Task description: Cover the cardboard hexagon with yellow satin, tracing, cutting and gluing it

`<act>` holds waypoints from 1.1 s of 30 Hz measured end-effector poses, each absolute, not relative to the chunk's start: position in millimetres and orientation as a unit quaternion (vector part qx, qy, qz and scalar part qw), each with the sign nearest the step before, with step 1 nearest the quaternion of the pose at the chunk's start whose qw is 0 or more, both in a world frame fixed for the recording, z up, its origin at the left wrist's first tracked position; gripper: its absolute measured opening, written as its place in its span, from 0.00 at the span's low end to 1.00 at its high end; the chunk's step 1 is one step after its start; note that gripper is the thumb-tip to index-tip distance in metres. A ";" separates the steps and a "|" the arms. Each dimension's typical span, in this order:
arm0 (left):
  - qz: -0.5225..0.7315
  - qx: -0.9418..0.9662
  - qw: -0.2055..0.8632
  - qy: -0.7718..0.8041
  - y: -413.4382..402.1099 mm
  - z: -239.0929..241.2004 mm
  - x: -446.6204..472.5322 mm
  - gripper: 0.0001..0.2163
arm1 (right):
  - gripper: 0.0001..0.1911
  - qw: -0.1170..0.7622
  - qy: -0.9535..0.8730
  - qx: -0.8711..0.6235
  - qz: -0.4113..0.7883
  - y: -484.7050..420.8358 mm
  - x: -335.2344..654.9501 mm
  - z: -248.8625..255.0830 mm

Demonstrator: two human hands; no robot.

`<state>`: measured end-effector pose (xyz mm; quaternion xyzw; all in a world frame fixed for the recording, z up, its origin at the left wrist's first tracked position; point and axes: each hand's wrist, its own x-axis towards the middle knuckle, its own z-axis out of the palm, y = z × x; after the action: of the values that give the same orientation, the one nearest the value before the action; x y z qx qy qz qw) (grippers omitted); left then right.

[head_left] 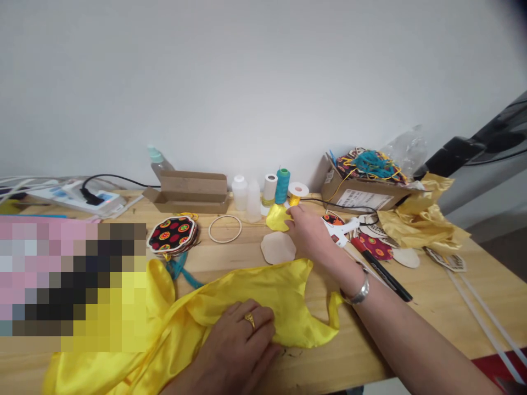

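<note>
A: Under the left hand (pixel 242 334), what is shown?

B: A yellow cloth (pixel 239 288), glossy, bunched in soft folds toward the near edge of the tabletop (pixel 233 255); its right end lies flatter, with a narrow curling strip. The hand rests palm down, fingers slightly bent; whether it grips a fold, I can't tell from here.

A: And the right hand (pixel 310 230)?

B: Partly curled, fingertips at a small yellow piece (pixel 278 217) of similar sheen, near the back edge, before the teal spool (pixel 282 186). Whether it pinches, I cannot tell.
</note>
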<state>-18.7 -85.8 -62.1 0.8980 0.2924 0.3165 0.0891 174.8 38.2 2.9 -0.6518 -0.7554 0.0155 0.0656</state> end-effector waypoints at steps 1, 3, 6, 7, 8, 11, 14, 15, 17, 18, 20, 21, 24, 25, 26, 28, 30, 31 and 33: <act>0.318 0.897 0.092 0.293 -86.0 -61.0 -18.8 0.07 | 0.08 0.064 -0.760 -0.647 0.017 31.7 173.1 4.4; 0.316 0.897 0.099 0.294 -86.5 -59.0 -19.1 0.07 | 0.11 0.055 -0.765 -0.641 0.024 18.7 169.1 6.2; 0.303 0.900 0.115 0.292 -87.8 -56.9 -20.2 0.06 | 0.23 0.041 -0.763 -0.644 0.034 5.0 161.4 4.8; 0.299 0.901 0.123 0.291 -88.4 -56.3 -20.6 0.07 | 0.25 0.039 -0.763 -0.645 0.036 2.7 158.7 3.4; 0.294 0.901 0.130 0.292 -89.1 -55.7 -21.1 0.07 | 0.26 0.038 -0.763 -0.645 0.037 1.5 156.2 1.8; 0.282 0.899 0.146 0.301 -91.2 -53.5 -22.2 0.07 | 0.26 0.043 -0.762 -0.644 0.043 1.8 151.4 -2.3; 0.268 0.901 0.149 0.306 -92.2 -51.0 -22.6 0.07 | 0.25 0.051 -0.760 -0.646 0.048 3.6 153.8 -0.3; 0.264 0.903 0.149 0.305 -92.3 -50.3 -22.7 0.07 | 0.25 0.058 -0.757 -0.649 0.051 3.9 156.7 2.7; 0.263 0.904 0.143 0.304 -91.9 -49.2 -23.1 0.08 | 0.27 0.095 -0.744 -0.657 0.076 3.0 166.0 12.1; 0.268 0.903 0.139 0.305 -91.5 -48.8 -23.5 0.08 | 0.29 0.145 -0.728 -0.660 0.116 1.4 172.0 18.2; 0.294 0.895 0.118 0.314 -90.2 -48.2 -24.7 0.07 | 0.30 0.264 -0.693 -0.623 0.250 -5.6 184.4 30.5; 0.315 0.886 0.103 0.324 -89.3 -47.8 -25.5 0.07 | 0.30 0.314 -0.668 -0.588 0.332 -11.4 189.9 35.8; 0.383 0.844 0.049 0.374 -86.4 -45.2 -28.1 0.11 | 0.27 0.383 -0.605 -0.493 0.494 -38.3 199.5 41.9; 0.396 0.829 0.033 0.393 -85.7 -43.4 -29.2 0.12 | 0.26 0.374 -0.605 -0.497 0.497 -49.6 200.1 40.2; 0.403 0.817 0.019 0.412 -85.1 -41.0 -30.5 0.12 | 0.25 0.363 -0.619 -0.513 0.471 -61.4 199.8 37.0; 0.404 0.806 -0.002 0.434 -84.1 -34.4 -33.8 0.11 | 0.29 0.310 -0.665 -0.544 0.406 -83.9 198.2 28.2; 0.395 0.809 -0.031 0.434 -81.8 -26.4 -37.6 0.10 | 0.34 0.266 -0.700 -0.546 0.376 -101.6 197.9 20.0; 0.377 0.816 -0.047 0.436 -79.6 -22.6 -39.2 0.10 | 0.35 0.253 -0.712 -0.542 0.368 -107.9 198.8 17.3; 0.321 0.826 -0.064 0.459 -73.1 -17.4 -41.2 0.13 | 0.37 0.243 -0.721 -0.538 0.364 -114.8 202.1 14.6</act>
<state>-41.2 -73.1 -17.4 0.8259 0.4593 0.3206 -0.0644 202.1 -114.8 14.6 -0.5376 -0.7209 0.3638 0.2429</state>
